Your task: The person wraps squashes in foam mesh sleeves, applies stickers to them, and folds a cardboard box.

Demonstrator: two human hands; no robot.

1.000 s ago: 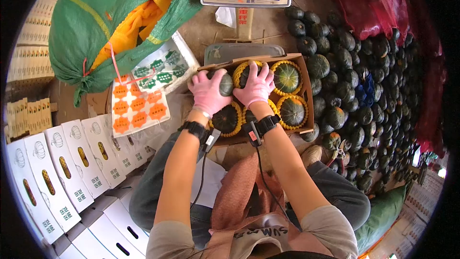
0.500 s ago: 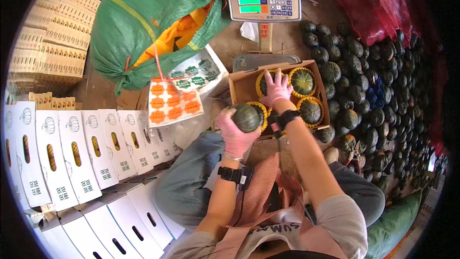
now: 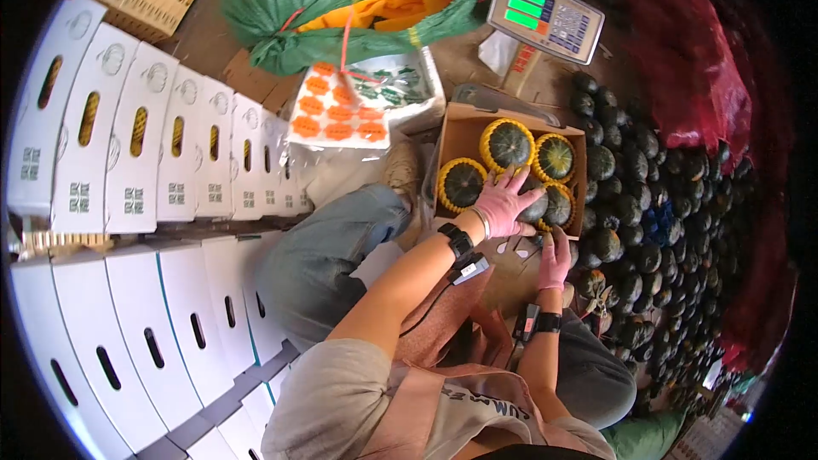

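Pumpkins [image 3: 509, 145] sit in a carton [image 3: 464, 125], others [image 3: 630, 209] spread across the floor [image 3: 464, 41].

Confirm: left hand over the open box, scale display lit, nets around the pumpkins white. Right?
Not quite: the nets around the pumpkins are yellow, not white; the head view shows it. The rest stands: left hand over the open box, scale display lit.
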